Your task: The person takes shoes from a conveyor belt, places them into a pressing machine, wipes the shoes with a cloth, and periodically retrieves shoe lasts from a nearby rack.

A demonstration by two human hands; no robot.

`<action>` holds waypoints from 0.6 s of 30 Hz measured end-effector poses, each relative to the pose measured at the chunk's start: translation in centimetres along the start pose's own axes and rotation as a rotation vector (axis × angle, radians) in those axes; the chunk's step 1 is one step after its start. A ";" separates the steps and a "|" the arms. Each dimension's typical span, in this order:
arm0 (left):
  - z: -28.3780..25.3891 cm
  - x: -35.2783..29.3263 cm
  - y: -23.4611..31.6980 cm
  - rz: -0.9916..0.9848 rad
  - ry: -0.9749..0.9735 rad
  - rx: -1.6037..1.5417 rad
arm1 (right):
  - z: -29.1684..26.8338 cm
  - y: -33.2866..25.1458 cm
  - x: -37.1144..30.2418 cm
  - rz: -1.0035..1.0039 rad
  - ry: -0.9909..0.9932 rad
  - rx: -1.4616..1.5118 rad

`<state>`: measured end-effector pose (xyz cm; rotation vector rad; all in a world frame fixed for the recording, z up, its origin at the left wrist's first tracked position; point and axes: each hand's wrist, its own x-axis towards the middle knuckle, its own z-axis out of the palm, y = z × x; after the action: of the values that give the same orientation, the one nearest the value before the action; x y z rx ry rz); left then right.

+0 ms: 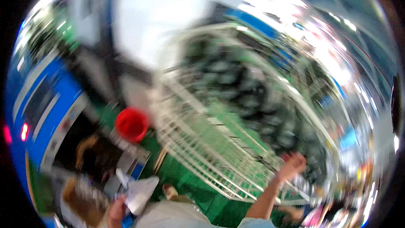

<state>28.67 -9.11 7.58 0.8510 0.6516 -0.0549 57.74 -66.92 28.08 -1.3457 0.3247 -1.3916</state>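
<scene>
My left hand (pixel 117 210), low in the picture, closes on a crumpled white sheet (pixel 141 194) that may be cloth, paper or thin plastic. My right hand (pixel 294 164) reaches out over the near right end of a white wire cage (pixel 202 137). It is next to dark, rounded parts (pixel 249 88) heaped along the far side of the cage. Motion smears the fingers of this hand, and whether it touches a part cannot be made out. The exact kind of the dark parts is also lost in the blur.
A red bucket (pixel 132 124) stands left of the cage on the green floor (pixel 185 185). Blue machinery (pixel 55 101) with a dark opening is at the left. A large white panel (pixel 160 12) rises behind. Blurred shelving and bright lights fill the right.
</scene>
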 end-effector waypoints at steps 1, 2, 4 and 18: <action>-1.7 -1.9 0.7 -0.010 0.019 -0.022 | -0.6 0.3 -0.3 -0.053 -0.046 -0.098; -4.1 -4.7 1.3 0.068 0.016 -0.091 | -1.4 0.9 -0.9 -0.295 -0.189 -0.465; -5.5 -12.5 4.2 0.324 0.321 -0.120 | -0.9 0.2 -4.0 -0.970 -0.296 -1.120; -27.0 -24.7 -10.8 -0.433 1.613 0.981 | 19.8 -13.1 -40.0 -0.293 -1.592 -0.325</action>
<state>-8.31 -2.17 1.06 1.6230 2.4519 -0.0718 56.80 -20.57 23.92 -2.3776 -0.7633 -0.1271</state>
